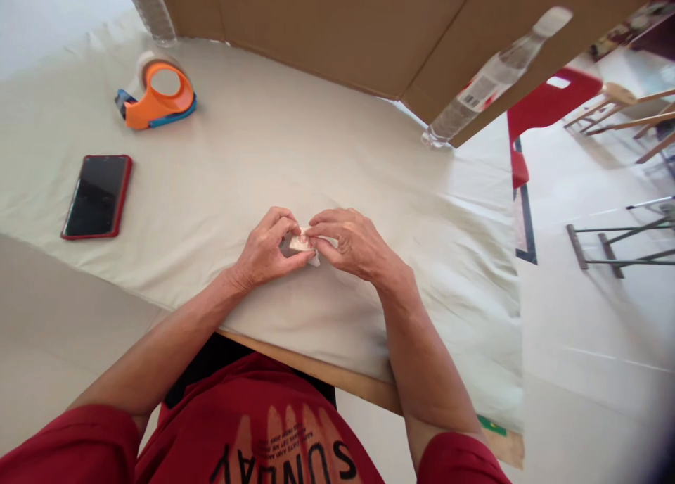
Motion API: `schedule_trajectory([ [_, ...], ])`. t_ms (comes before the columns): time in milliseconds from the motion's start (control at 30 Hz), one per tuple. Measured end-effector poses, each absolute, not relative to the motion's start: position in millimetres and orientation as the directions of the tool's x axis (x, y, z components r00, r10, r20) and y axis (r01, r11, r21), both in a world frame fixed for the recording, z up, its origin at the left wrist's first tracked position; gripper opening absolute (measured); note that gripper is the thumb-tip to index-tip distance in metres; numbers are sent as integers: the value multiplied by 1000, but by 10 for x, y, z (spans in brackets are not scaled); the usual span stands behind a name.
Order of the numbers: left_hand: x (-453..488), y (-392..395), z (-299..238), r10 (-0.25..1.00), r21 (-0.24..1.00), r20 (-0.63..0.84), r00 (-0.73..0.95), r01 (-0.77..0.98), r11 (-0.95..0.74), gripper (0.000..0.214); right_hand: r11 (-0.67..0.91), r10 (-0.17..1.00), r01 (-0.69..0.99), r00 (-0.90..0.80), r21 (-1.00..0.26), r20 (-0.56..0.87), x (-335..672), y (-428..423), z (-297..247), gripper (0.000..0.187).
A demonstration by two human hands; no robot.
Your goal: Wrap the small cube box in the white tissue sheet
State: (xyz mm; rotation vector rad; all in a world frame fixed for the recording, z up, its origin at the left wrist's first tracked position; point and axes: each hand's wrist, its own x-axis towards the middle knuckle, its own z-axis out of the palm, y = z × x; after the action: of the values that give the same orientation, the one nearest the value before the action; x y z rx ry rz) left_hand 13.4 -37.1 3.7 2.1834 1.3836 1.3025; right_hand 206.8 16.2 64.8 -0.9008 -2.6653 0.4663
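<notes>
Near the front edge of the cloth-covered table, both my hands meet around a small whitish packet [300,243] with a little reddish print. My left hand [268,245] is closed on its left side, thumb below and fingers above. On the right side, my right hand [348,241] pinches the packet's edge between thumb and fingertips. Part of the packet is hidden behind the fingers, so its exact kind cannot be made out. A pale corner sticks out below, between the two hands.
An orange and blue tape dispenser [161,97] and a phone in a red case [98,197] lie at the left. Clear plastic bottles, one left [150,13] and one right [490,83], stand against a cardboard panel [327,30]. Beyond the table's right side is a red chair [551,107].
</notes>
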Motion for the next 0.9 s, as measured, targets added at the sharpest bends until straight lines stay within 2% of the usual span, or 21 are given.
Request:
schedule_trajectory([
  [200, 150, -378, 75, 827, 622, 543, 142, 594, -510, 17, 754, 646, 613, -758, -237, 95, 1958, 15, 760, 25],
  [333, 124, -397, 113, 841, 625, 511, 178, 595, -505, 18, 733, 666, 642, -744, -225, 50, 1929, -23, 774, 25],
  [467, 41, -402, 170, 831, 629, 530, 171, 578, -520, 13, 718, 669, 609, -738, -336, 91, 2012, 16, 782, 25],
  [600, -43, -370, 204, 830, 658, 554, 62, 578, -482, 9, 647, 748, 532, -583, -546, 317, 2118, 37, 871, 22],
  [667, -65, -345, 199, 829, 672, 559, 17, 576, -465, 9, 609, 782, 475, -492, -636, 381, 2147, 43, 920, 21],
  [767, -70, -309, 170, 833, 702, 552, -38, 560, -440, 9, 560, 812, 451, -466, -695, 352, 2160, 60, 929, 20],
  [900, -64, -278, 126, 846, 730, 528, -72, 547, -409, 11, 539, 808, 506, -535, -673, 245, 2144, 91, 813, 21],
])
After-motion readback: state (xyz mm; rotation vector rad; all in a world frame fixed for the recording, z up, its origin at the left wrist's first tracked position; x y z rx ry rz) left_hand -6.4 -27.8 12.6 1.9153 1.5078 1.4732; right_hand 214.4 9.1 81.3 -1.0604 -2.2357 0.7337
